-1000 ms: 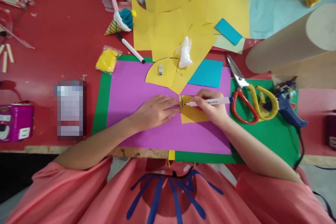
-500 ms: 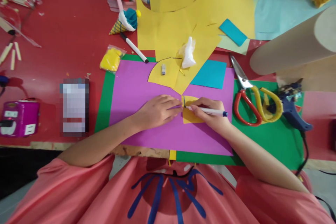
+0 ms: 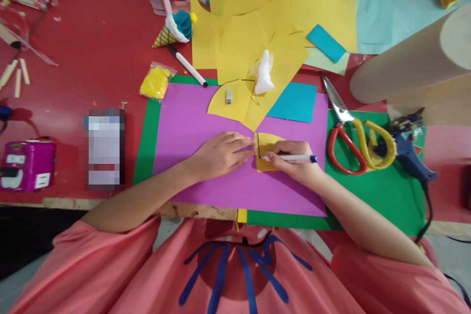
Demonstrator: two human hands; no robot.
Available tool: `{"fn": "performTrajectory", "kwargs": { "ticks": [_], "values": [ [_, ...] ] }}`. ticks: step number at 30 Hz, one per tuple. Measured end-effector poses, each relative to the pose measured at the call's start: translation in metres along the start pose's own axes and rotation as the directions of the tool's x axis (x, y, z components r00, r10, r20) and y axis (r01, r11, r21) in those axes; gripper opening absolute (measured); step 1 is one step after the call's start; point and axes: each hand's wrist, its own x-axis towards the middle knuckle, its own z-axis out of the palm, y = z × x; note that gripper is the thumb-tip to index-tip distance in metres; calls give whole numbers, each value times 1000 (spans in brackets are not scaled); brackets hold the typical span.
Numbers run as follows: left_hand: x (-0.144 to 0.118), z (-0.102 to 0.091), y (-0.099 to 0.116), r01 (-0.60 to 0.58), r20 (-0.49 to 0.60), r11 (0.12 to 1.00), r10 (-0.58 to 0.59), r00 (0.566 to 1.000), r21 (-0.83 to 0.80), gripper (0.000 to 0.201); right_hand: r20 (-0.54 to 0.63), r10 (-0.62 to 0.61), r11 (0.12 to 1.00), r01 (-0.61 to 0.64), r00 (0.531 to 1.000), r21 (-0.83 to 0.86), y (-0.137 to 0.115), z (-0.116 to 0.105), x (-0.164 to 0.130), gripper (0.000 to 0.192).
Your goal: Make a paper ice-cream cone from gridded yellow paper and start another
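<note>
My right hand [image 3: 296,159] is closed around a white marker [image 3: 301,158] with a blue end. Its tip rests on a small yellow paper piece [image 3: 270,140], at the lower end of a dark blue line along the left edge. My left hand [image 3: 226,154] lies flat with fingers stretched out, its fingertips at that piece's left edge. Both hands are over a purple sheet [image 3: 206,191]. Just above them lies a yellow fan-shaped paper [image 3: 239,108] with a small eraser-like block [image 3: 228,96] on it.
Scissors [image 3: 342,113] and a blue glue gun [image 3: 412,157] lie at right, by a thick grey tube [image 3: 408,59]. A blue paper piece [image 3: 294,103], a white lump [image 3: 265,73] and a paper ice-cream cone [image 3: 176,29] lie beyond. At left are a phone [image 3: 105,149] and a purple box [image 3: 29,166].
My right hand has drawn the marker slightly down the small yellow piece, and the blue line is longer. My left hand stays in place.
</note>
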Motion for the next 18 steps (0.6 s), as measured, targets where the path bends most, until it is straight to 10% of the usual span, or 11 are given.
{"fn": "performTrajectory", "kwargs": {
  "ticks": [18],
  "values": [
    [0,0,0,0,3,1000,0,1000,22,24,184,-2,1000,5,983,-16,-3,0,-5,30]
  ]
}}
